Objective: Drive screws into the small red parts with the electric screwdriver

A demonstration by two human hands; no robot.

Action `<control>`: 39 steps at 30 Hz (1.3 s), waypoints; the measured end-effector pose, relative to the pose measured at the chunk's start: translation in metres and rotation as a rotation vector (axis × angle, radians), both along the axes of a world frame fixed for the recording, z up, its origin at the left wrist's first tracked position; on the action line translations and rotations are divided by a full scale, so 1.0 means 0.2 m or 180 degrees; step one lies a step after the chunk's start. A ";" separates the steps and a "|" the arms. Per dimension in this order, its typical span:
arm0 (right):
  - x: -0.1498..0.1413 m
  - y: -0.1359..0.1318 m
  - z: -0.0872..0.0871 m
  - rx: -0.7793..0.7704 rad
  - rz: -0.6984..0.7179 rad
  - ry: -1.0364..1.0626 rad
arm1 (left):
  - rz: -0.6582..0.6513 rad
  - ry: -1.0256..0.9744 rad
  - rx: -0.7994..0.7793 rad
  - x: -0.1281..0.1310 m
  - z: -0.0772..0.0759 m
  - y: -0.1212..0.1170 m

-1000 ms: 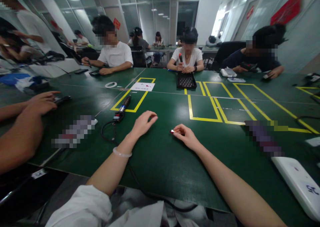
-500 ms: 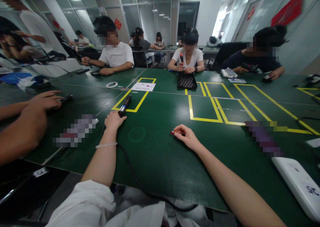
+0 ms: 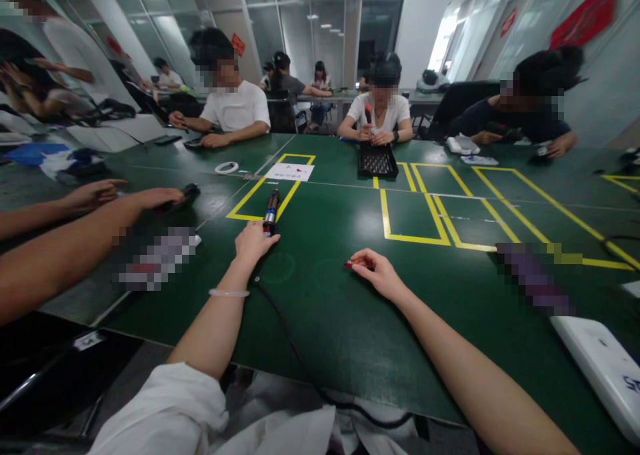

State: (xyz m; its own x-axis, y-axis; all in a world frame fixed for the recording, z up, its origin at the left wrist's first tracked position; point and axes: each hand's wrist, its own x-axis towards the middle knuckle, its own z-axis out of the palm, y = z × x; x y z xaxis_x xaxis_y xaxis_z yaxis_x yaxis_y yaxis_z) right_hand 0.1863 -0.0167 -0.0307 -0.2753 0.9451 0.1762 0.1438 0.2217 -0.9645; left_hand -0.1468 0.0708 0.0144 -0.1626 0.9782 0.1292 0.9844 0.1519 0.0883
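Note:
My left hand (image 3: 254, 243) is closed around the near end of a black cylindrical tool with a blue and silver band (image 3: 271, 213). The tool points away from me over the table, and its exact kind is unclear. A black cable (image 3: 280, 328) runs from beside that hand back to the table's near edge. My right hand (image 3: 376, 271) pinches a small red piece (image 3: 349, 264) just above the green tabletop (image 3: 320, 321). The fingers cover most of this piece, so its kind cannot be made out.
Yellow tape rectangles (image 3: 417, 240) mark the table. A paper sheet (image 3: 290, 172) and a white ring (image 3: 227, 168) lie farther back. Across from me a person works over a black tray (image 3: 377, 161). A co-worker's hand (image 3: 167, 198) reaches in at left. A white device (image 3: 600, 368) sits at right.
My left hand has moved right with the tool, which now points more straight ahead. The co-worker's hand at left has reached farther across. My right hand still pinches the red piece.

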 end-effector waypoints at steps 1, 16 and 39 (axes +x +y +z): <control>0.00 0.00 0.00 0.0005 -0.0012 -0.0016 | -0.0076 0.0014 0.0002 0.04 0.00 -0.01; -0.01 0.00 0.00 0.0350 -0.0254 -0.0171 | -0.1641 -0.0079 0.0118 0.60 -0.01 -0.29; -0.01 -0.02 0.01 0.1105 -0.0127 -0.1135 | -0.2306 -0.0463 0.0079 0.71 -0.03 -0.42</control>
State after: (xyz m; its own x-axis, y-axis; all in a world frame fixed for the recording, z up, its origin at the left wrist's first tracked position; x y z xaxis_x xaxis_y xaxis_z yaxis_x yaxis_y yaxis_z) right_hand 0.1853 -0.0214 -0.0284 -0.3406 0.8583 0.3838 0.4660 0.5086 -0.7240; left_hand -0.0042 -0.0138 0.0091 0.5058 0.8438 0.1792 0.8152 -0.5355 0.2205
